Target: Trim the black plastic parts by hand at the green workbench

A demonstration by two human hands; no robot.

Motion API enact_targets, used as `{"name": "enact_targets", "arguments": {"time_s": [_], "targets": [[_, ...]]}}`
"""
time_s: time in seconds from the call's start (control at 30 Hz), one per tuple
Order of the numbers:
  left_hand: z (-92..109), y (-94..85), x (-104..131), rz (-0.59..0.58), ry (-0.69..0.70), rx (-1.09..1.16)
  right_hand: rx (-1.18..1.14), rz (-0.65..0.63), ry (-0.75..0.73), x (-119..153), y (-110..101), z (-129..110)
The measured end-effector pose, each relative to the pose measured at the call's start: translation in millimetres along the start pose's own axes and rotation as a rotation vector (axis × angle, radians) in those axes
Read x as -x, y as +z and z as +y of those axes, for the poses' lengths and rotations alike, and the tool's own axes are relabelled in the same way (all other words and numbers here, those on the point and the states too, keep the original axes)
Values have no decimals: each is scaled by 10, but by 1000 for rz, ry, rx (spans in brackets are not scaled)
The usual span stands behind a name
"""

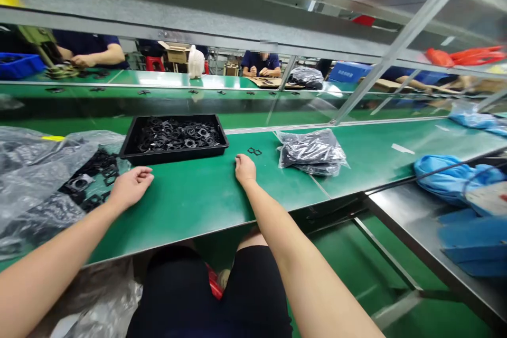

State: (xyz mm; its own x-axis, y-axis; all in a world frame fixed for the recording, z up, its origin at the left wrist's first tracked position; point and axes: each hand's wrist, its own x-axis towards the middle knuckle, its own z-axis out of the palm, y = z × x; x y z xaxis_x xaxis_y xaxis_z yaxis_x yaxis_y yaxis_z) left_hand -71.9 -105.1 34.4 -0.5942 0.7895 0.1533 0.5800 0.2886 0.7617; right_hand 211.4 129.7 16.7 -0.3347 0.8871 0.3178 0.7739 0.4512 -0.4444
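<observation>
My left hand is just above the green table, fingers curled together, next to an opened clear plastic bag of black plastic parts. Whatever those fingers may hold is too small or hidden to make out. Over the middle of the table, my right hand is closed, its fingertips mostly turned from view. Just beyond it lies a small black part with two ring-shaped openings. A black tray heaped with similar black ring-shaped parts stands between and behind my hands.
Sealed clear bags of dark parts lie to the right. Behind the tray runs a green conveyor strip, and a metal post slants up at right. Blue cloth rests on a metal side table. Co-workers sit opposite.
</observation>
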Motion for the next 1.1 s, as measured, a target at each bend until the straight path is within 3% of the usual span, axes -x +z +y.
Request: {"name": "enact_targets", "arguments": {"time_s": [0.07, 0.13, 0.23, 0.3, 0.4, 0.53, 0.67, 0.83, 0.9, 1.0, 1.1], "targets": [[-108, -335, -25, 131, 5, -274, -39, 13, -24, -3, 6, 0], [-188, -648, -56, 179, -46, -410, -80, 31, -49, -11, 14, -1], [-294, -982, -94, 157, -164, -552, -130, 59, -77, -27, 29, 1], [-366, -1073, -112, 88, -191, -622, -148, 68, -82, -29, 32, 1], [-460, -1026, -135, -1, -148, -667, -154, 78, -84, -18, 27, -5], [-515, -823, -172, -35, -70, -702, -145, 80, -72, -5, 19, -8], [-462, -700, -203, -87, -30, -743, -119, 68, -52, -5, 21, 4], [-344, -719, -229, -155, -25, -796, -94, 39, -7, -1, 10, 12], [-336, -762, -257, -119, -91, -818, -110, 40, 37, 7, -4, 5], [-339, -807, -300, 51, -195, -796, -150, 54, 72, 25, -24, -9], [-262, -710, -307, 221, -211, -616, -159, 76, 21, 28, -26, -6]]}}
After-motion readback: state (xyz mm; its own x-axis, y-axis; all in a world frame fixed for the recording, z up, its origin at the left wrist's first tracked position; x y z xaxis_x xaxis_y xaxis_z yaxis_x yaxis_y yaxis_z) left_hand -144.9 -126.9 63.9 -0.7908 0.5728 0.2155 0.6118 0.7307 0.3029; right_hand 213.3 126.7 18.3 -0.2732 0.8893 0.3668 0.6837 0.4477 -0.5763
